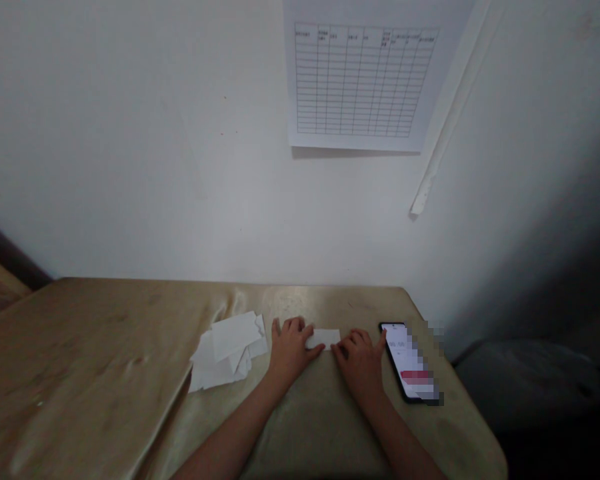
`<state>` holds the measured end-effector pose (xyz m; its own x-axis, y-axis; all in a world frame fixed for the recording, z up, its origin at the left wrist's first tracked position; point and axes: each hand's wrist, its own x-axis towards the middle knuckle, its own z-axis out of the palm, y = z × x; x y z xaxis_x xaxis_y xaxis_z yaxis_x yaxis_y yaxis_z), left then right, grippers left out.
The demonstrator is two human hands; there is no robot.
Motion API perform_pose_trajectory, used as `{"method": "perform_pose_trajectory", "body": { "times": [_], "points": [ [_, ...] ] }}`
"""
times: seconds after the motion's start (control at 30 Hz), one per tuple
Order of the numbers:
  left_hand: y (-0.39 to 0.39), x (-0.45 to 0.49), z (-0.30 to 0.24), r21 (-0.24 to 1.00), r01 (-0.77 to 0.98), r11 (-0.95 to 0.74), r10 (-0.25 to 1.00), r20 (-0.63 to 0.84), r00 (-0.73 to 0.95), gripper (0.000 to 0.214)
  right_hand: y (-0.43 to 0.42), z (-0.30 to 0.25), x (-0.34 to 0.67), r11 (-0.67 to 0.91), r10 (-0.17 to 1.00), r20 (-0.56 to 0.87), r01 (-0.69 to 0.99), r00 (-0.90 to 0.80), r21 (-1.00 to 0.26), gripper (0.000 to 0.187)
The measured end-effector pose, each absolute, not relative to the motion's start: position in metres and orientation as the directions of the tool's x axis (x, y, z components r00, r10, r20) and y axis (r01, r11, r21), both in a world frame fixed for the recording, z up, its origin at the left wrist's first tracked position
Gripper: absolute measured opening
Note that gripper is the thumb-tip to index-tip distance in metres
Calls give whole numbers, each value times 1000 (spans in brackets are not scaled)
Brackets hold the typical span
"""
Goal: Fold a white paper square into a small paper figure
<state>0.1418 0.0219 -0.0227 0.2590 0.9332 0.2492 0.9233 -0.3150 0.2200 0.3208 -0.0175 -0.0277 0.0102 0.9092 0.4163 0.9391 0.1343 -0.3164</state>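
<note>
A small white strip of paper (pixel 326 339) lies on the brown table covering, between my two hands. My left hand (pixel 291 345) pinches its left end with thumb and index finger, the other fingers bent over the table. At the lower right corner of the strip, my right hand (pixel 359 360) presses with its thumb and curled fingers, while one finger stretches toward the phone. To the left of my left hand is a loose pile of white paper pieces (pixel 220 363), some with torn edges. Whether the strip is folded cannot be made out.
A phone (pixel 410 367) with a lit screen lies right of my right hand, near the table's right edge. The brown table covering (pixel 105 360) has wrinkles on the left. Behind it, a printed chart (pixel 363 87) hangs on the white wall. A dark bulky shape (pixel 535 387) stands beyond the table.
</note>
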Motion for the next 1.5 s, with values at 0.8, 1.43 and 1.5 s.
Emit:
{"method": "perform_pose_trajectory", "body": {
  "times": [0.8,1.43,1.5],
  "points": [
    [33,116,-22,377,880,-288,958,115,264,39,-1,-39,323,35,937,323,885,133,-465,21],
    [37,97,-24,416,839,-352,934,106,340,38,7,-50,339,77,958,277,858,78,-508,34],
    [37,97,-24,421,837,-350,935,99,341,38,8,-52,341,82,959,272,854,72,-514,38]
  ]
}}
